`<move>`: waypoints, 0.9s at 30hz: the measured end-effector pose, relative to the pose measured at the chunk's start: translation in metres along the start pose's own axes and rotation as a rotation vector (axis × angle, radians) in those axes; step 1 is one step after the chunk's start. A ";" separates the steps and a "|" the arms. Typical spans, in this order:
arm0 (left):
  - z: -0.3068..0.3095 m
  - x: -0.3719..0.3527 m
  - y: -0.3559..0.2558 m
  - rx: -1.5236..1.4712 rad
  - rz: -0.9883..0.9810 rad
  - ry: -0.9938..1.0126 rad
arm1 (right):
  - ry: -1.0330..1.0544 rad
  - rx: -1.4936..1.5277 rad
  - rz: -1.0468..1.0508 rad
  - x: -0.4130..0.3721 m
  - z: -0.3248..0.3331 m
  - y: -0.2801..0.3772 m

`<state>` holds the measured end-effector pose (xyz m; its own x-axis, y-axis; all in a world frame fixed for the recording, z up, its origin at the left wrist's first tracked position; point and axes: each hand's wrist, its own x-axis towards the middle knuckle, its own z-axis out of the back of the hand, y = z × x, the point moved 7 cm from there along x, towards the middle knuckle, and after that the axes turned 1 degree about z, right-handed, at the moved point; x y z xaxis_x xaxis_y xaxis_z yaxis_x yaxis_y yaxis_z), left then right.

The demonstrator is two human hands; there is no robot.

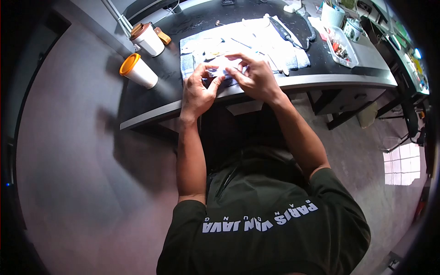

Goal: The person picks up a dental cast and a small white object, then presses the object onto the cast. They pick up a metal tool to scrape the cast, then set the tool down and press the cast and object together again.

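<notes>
Over the front edge of the desk, my left hand (200,91) and my right hand (254,75) come close together around a small whitish piece (220,68). Thumb and fingers of my left hand pinch its left side. The thumb and fingers of my right hand close on its right side. Glare and the fingers hide its exact shape. Beneath and beyond the hands a light blue-white towel (298,57) is spread, with several thin tools lying on it. A dark-handled pen-like tool (280,31) with a cable rests near its right back corner.
Two white cups, one with an orange lid (144,74) and one with a brown lid (150,41), stand at the desk's left. A clear tray (350,57) of small items is at the right. The desk's metal edge (330,79) runs below the hands.
</notes>
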<state>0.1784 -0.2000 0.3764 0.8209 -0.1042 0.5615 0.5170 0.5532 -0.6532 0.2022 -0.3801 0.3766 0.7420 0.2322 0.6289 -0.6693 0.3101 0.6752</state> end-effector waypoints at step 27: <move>-0.002 -0.005 0.005 0.075 0.129 0.036 | -0.799 -0.065 0.875 -0.080 0.335 0.175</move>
<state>0.1775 -0.1988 0.3692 0.8884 -0.0570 0.4556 0.3878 0.6243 -0.6781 0.0126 -0.6535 0.5739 -0.2165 -0.2456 0.9449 -0.9168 0.3839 -0.1103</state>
